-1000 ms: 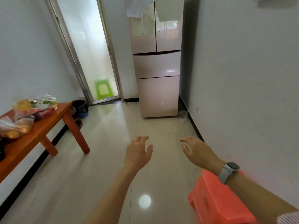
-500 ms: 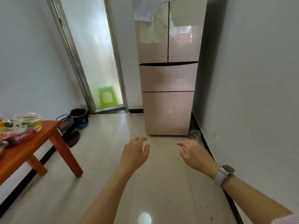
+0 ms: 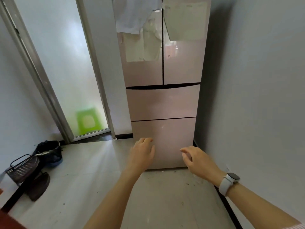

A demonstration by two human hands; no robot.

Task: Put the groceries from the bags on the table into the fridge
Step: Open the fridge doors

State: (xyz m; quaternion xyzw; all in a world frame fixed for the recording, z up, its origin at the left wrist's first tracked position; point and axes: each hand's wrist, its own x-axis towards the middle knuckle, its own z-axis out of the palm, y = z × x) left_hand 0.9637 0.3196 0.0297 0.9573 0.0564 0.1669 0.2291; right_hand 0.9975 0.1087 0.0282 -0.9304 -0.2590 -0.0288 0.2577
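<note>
fridge (image 3: pixel 163 100) straight ahead, pale pink and glossy, all doors and drawers closed: two tall upper doors side by side, a middle drawer under them, a taller bottom drawer below that. pale cloth (image 3: pixel 132 15) draped over the fridge's upper left door, with peeling film or paper (image 3: pixel 142 47) beneath it; another pale sheet (image 3: pixel 186 20) stuck on the upper right door. fridge's right flank close against a grey wall (image 3: pixel 257 96).

left hand (image 3: pixel 142 152) raised in front of the fridge's bottom drawer, near its left edge, fingers relaxed and slightly bent, holding nothing; contact with the drawer front impossible to judge. right hand (image 3: pixel 197 160) in front of the drawer's lower right corner, fingers loosely curved and spread a little, also empty. white smartwatch (image 3: pixel 228 182) strapped on the right wrist, striped sleeve edge at the frame's lower right corner.

left of the fridge, a frosted glass door (image 3: pixel 66 63) in a metal frame, with something green (image 3: pixel 88 121) blurred behind it. further left of the fridge, on the pale tiled floor (image 3: pixel 92 171) by the wall, a dark bucket or bin (image 3: pixel 49 151), a black wire rack (image 3: pixel 22 167) and a dark flat object (image 3: pixel 39 185) leaning below it. reddish-brown table corner (image 3: pixel 6 219) just visible at the lower left edge, far left of the fridge; bags and groceries out of view.
</note>
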